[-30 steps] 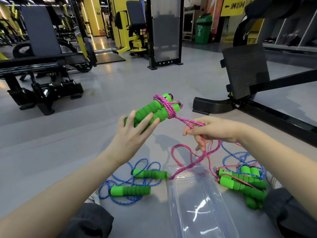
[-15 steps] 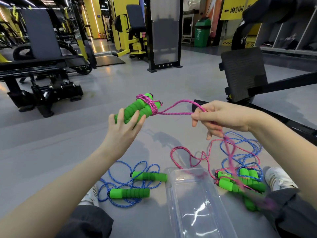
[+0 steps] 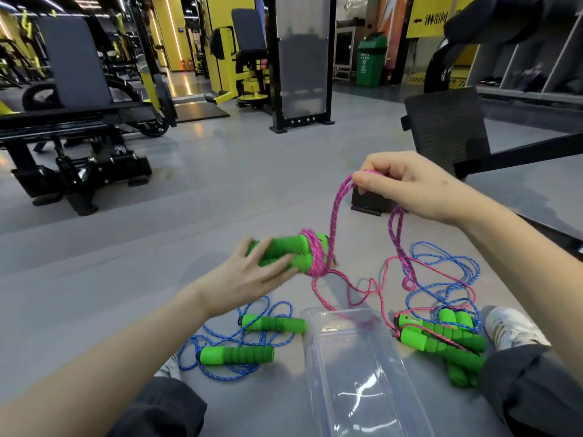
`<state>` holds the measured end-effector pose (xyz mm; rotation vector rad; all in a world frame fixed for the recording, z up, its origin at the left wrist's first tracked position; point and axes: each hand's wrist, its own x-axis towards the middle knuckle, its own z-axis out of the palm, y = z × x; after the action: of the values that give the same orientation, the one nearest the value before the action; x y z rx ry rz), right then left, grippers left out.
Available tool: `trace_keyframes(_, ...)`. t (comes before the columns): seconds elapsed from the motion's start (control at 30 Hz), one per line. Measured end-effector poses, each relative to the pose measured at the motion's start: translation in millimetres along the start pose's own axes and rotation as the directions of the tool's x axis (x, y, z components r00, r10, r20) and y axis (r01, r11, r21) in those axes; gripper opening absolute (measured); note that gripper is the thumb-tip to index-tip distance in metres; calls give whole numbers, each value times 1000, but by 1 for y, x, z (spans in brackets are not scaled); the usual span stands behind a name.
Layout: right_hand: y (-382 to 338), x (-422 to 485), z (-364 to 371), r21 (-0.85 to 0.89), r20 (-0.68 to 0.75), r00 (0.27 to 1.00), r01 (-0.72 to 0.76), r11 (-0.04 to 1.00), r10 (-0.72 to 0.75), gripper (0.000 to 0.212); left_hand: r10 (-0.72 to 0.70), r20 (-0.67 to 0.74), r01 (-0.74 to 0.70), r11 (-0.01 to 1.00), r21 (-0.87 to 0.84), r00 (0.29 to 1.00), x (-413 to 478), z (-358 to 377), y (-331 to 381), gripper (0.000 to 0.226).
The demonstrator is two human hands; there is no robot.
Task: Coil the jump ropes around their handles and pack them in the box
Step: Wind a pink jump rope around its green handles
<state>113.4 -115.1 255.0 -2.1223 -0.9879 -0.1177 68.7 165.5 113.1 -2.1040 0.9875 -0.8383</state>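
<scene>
Since a moment ago the left hand (image 3: 249, 279) has dropped lower, fingers curled round the paired green handles (image 3: 285, 253), while the right hand (image 3: 407, 187) has lifted, pinching a loop of the pink rope (image 3: 334, 212). Light, limp cord: likely to slip unless held taut. Clear box (image 3: 318, 348) lies open on the floor below

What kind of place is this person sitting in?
Most likely a gym. A padded bench stands at the left, a yellow-framed exercise machine stands further back, and green-handled jump ropes lie on the gray floor.
</scene>
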Motion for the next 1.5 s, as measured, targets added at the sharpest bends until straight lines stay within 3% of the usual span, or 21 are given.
trace_keyframes(0.13, 23, 1, 0, 133, -41, 998, -41, 990, 47, 26, 125, -245, -154, 983, -103, 961, 17, -24, 25, 40)
trace_keyframes(0.37, 81, -14, 22, 370, -43, 970, -205, 906, 238, 27, -80, -459, -19, 978, -207, 885, 46, -51, 29, 33)
trace_keyframes(0.47, 103, -24, 43, 300, 25, 951, -302, 905, 309, 35, -256, -428, 170, 958, -230, 867, 51, -45, 18, 34)
trace_keyframes(0.53, 100, -24, 59, 387, 82, 921, -381, 840, 380, 24, -354, -367, 291, 932, -216, 860, 50, -35, 10, 39)
trace_keyframes(0.6, 89, -16, 73, 443, 191, 899, -437, 782, 394, 33, -410, -294, 374, 911, -174, 863, 42, -23, 1, 44)
trace_keyframes(0.83, 59, -5, 70, 308, 336, 850, -506, 805, 406, 33, -372, -112, 374, 928, -12, 921, 16, -2, -8, 57)
trace_keyframes(0.93, 47, -3, 64, 164, 359, 843, -479, 863, 400, 32, -364, -41, 364, 931, 4, 931, 9, 0, -12, 57)
trace_keyframes(1.07, 28, -2, 63, -192, 392, 840, -323, 927, 374, 34, -328, 52, 329, 944, 7, 943, 13, -4, -8, 59)
trace_keyframes(1.23, 14, 0, 49, -296, 387, 880, -165, 941, 276, 35, -217, 69, 217, 976, 9, 974, 2, -3, -11, 62)
trace_keyframes(1.4, 1, 3, 29, -322, 285, 953, -9, 947, 106, 37, -237, 95, 235, 972, 26, 967, -10, 3, -17, 66)
trace_keyframes(1.5, -6, 2, 35, -326, 331, 942, 68, 943, 47, 37, -262, 128, 265, 964, -5, 956, -13, 6, -22, 75)
